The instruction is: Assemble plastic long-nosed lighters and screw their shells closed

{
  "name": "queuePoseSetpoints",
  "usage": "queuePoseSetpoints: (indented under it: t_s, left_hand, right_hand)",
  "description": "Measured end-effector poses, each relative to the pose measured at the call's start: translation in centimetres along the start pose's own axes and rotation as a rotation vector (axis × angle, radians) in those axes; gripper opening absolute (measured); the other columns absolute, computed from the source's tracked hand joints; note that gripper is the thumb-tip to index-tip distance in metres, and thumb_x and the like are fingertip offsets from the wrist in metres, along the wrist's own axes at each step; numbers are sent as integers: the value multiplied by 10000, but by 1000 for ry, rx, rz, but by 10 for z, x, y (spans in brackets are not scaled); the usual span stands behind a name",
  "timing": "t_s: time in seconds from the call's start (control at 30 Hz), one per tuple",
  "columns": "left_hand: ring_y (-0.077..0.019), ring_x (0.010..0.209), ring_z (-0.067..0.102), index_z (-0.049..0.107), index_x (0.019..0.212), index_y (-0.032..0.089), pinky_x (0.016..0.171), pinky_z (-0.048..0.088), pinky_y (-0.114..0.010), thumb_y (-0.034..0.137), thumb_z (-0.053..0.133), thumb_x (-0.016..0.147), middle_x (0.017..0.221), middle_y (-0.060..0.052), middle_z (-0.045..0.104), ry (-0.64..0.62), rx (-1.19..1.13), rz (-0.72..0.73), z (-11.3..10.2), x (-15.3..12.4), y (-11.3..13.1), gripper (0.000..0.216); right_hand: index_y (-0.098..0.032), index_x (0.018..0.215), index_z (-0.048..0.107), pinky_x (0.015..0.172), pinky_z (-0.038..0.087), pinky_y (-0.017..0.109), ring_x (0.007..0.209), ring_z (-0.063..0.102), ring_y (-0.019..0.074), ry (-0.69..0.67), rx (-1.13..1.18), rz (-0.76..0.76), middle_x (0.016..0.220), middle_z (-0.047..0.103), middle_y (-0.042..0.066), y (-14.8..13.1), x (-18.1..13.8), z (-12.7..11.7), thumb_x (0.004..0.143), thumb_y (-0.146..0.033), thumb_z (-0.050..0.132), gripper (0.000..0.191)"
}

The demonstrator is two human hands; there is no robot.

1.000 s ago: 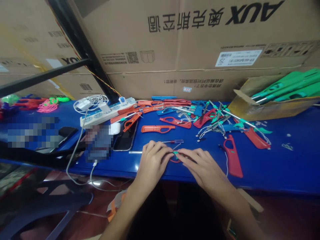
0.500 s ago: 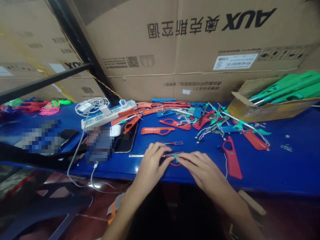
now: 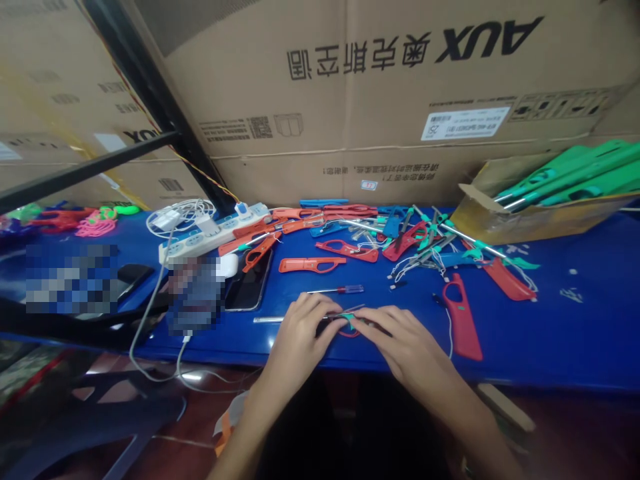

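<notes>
My left hand (image 3: pixel 304 337) and my right hand (image 3: pixel 403 339) meet at the table's front edge over a partly assembled long-nosed lighter (image 3: pixel 267 320). Its metal tube sticks out to the left from under my left hand. Between my fingertips show a green trigger piece (image 3: pixel 349 322) and the rim of a red casing; my fingers cover the rest. Thumb and fingers of each hand are closed on it. Just beyond lies a screwdriver (image 3: pixel 351 289) with a purple handle. To the right rests a red lighter casing half (image 3: pixel 465 327) with a white wire beside it.
Behind the hands, red and blue casing halves (image 3: pixel 313 265) and a heap of metal-tube inserts (image 3: pixel 425 250) cover the blue table (image 3: pixel 565 340). A carton (image 3: pixel 545 227) of green lighters stands at right, a power strip (image 3: pixel 200 241) and phone (image 3: pixel 249 283) at left.
Both hands stay at the same lighter, with only slight finger movement. The whole view has shifted a little.
</notes>
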State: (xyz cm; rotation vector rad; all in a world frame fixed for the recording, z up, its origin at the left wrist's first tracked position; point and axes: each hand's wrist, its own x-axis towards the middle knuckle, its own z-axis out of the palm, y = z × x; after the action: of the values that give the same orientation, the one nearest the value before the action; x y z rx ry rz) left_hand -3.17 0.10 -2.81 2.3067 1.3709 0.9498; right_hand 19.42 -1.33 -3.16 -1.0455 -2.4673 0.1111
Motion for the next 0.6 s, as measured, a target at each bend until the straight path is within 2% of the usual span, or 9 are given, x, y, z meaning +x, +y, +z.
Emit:
queuePoseSetpoints:
  t_s: [0.23,0.37,0.6]
  left_hand:
    - [-223,961,601,665,1025,231,859,471,-396,325,643,971,1017,-43,700,3,-19,-15,-1,1,1,111]
    - [-222,964,610,665,1010,233,850,477,-386,327,650,966,1018,-39,704,10,-34,-21,0,1,1,105]
    - [-215,976,616,668,1006,230,874,476,-390,324,658,961,1029,-35,710,12,-24,-25,0,2,1,105]
  right_hand:
    - [-244,1379,585,878,515,412,1090,588,225,-45,2,25,1370,642,49,-1,2,-3,961,-46,496,472]
    - [-239,1375,581,913,509,425,1116,591,222,-27,5,3,1372,643,54,0,-1,-1,953,-10,446,499]
    - [-243,1359,571,900,493,421,1100,582,235,-18,-7,23,1349,650,46,-1,1,1,999,-83,486,403]
